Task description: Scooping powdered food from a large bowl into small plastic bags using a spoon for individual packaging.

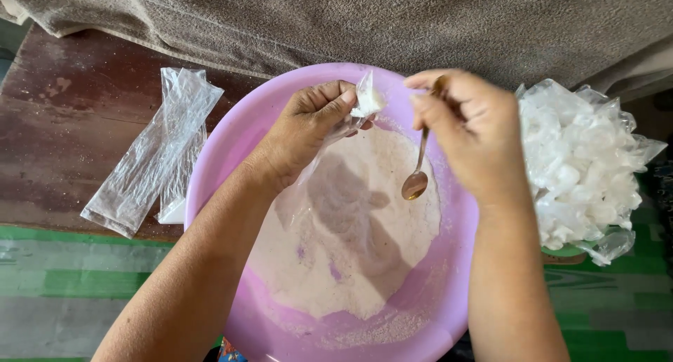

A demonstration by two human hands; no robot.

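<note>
While both hands hover over the powder-filled basin (231, 152), left hand (308, 127) pinches a small bag (366, 103), right hand (470, 127) grips a spoon (417, 173).

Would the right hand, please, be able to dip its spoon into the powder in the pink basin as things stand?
Probably yes: the right hand holds the spoon directly above the powder, with nothing between them.
</note>
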